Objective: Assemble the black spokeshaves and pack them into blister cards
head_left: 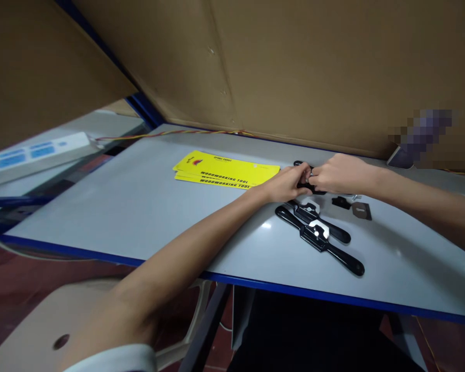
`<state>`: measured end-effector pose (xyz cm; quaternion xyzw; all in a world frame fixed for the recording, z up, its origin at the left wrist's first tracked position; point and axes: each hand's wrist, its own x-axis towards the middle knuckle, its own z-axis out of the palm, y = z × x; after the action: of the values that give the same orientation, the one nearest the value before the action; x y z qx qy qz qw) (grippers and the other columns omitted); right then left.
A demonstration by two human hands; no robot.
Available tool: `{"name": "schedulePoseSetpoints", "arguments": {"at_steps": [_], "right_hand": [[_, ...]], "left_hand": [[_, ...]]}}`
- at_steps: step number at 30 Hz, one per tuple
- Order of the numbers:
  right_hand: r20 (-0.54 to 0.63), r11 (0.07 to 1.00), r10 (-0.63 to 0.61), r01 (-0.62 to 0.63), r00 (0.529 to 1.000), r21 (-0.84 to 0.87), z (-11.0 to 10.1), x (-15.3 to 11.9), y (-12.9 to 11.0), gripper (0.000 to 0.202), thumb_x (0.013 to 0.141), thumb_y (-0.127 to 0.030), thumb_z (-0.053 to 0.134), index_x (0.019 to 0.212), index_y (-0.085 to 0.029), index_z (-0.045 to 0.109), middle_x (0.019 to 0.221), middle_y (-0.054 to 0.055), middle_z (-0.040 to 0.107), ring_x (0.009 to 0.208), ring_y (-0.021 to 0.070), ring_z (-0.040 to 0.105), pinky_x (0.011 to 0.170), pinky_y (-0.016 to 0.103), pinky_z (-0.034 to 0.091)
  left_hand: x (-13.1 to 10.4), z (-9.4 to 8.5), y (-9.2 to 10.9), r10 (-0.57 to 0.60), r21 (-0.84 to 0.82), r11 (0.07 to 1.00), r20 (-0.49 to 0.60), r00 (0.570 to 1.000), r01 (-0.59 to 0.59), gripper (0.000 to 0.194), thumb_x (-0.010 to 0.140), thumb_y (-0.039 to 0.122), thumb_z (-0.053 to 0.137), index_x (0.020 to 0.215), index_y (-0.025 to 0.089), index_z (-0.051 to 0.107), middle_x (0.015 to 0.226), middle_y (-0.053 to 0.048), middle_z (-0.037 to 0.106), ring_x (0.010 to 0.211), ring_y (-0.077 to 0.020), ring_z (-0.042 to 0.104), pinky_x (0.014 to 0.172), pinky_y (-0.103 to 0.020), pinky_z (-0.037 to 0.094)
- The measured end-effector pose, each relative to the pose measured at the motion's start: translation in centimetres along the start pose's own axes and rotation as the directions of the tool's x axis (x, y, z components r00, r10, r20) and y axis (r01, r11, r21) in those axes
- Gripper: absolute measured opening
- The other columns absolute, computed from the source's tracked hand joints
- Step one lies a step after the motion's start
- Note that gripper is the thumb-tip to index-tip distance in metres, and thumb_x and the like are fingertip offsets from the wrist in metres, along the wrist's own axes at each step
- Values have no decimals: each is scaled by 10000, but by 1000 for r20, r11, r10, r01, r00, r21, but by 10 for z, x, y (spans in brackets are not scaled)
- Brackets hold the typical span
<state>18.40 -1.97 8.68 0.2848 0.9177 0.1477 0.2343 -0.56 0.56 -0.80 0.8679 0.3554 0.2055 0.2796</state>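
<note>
My left hand (pixel 289 183) is closed around a black spokeshave (pixel 296 163) near the back of the table, and much of that tool is hidden by my fingers. My right hand (pixel 337 173) is pinched over the middle of the same spokeshave; what its fingertips hold is too small to make out. Closer to me lie two assembled spokeshaves, a near one (pixel 313 236) and a farther one (pixel 339 232), each with a pale blade. Below my right wrist are a loose black cap plate (pixel 341 202), a flat blade (pixel 361 210) and small silvery screws (pixel 356 197).
Overlapping yellow cards (pixel 225 170) printed "WOODWORKING TOOL" lie beside my left hand. A brown board wall (pixel 294 77) rises behind the table (pixel 101 206). Twisted wire (pixel 170 134) runs along the back edge towards a power strip (pixel 39 151). A chair (pixel 54 315) stands below at left.
</note>
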Motion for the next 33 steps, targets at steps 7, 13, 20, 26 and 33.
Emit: {"name": "schedulePoseSetpoints", "arguments": {"at_steps": [7,13,20,26,33], "right_hand": [[103,932,267,-284,958,224,13,8,-5,409,1046,-285,419,995,-146,800,884,161,781,726,242,679,621,345,337],[119,829,323,-341,939,444,18,5,2,385,1011,-296,436,1211,-184,746,938,127,768,678,211,622,593,326,333],[38,964,171,-175,984,199,21,-2,4,338,1052,-188,414,1224,-170,704,982,123,779,667,200,633,620,338,272],[-29,996,73,-72,997,44,29,-8,7,330,984,-58,480,1233,-180,659,1132,117,768,675,176,632,599,344,211],[-132,990,114,-102,985,94,56,-10,5,208,1026,-123,481,1095,-212,656,991,67,739,702,186,626,574,343,169]], "left_hand": [[0,2,-3,35,-38,999,-14,999,-35,329,853,325,722,983,239,433,885,4,570,779,-179,534,743,-320,413],[1,2,-3,31,-35,999,-23,999,-31,360,855,347,740,931,247,402,867,12,557,760,-174,518,726,-318,401],[2,2,-2,1,-36,999,-19,1000,-1,354,847,308,764,1033,234,473,885,8,588,786,-185,558,736,-320,422],[2,2,0,-22,-25,999,17,1000,22,448,873,288,737,1264,209,534,913,-5,651,824,-200,615,774,-327,448],[1,2,1,-30,9,1000,34,999,29,443,900,287,711,1314,163,613,896,-30,675,816,-197,635,805,-335,483]]}}
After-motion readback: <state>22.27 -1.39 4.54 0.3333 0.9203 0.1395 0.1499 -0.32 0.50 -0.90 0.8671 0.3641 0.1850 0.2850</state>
